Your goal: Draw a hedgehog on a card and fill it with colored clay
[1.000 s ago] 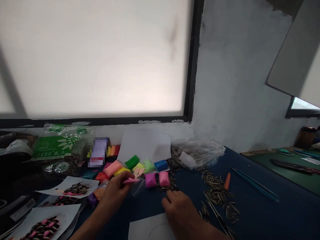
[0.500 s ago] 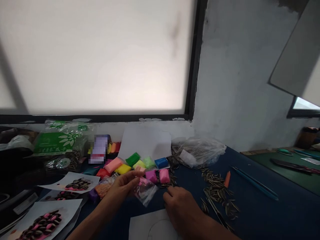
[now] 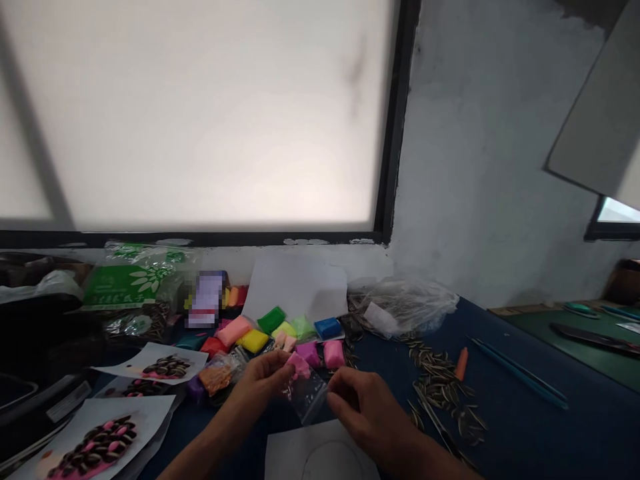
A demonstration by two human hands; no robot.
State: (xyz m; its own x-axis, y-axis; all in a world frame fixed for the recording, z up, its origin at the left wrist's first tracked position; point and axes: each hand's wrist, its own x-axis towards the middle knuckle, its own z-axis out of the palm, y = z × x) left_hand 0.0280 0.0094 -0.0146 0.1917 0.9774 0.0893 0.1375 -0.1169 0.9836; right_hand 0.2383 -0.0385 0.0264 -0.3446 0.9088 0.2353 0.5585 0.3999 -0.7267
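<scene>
My left hand [image 3: 265,377] pinches a small clear plastic bag [image 3: 311,397] near its top. Pink modelling clay [image 3: 299,367] shows at the bag's upper end, beside my left thumb. My right hand [image 3: 363,407] is curled, its thumb and forefinger closed at the bag's right edge. Below the bag lies a white sheet [image 3: 285,453] with a drawn curved outline, partly under my right forearm. Several packs of coloured clay sit just beyond my hands, among them a pink pack [image 3: 333,354], a purple pack [image 3: 308,353] and a blue pack [image 3: 328,327].
Loose sunflower seeds [image 3: 434,367] lie to the right, with tweezers [image 3: 440,417], an orange stick [image 3: 461,364] and a long blue tool [image 3: 520,373]. Printed pictures [image 3: 90,447] are at the left. Behind stand a green seed bag [image 3: 120,283] and a clear bag [image 3: 413,303].
My right hand has lifted from beside the bag to its right edge, its fingers loosening from a fist. The pink clay shows more plainly at my left fingertips. The view has shifted slightly.
</scene>
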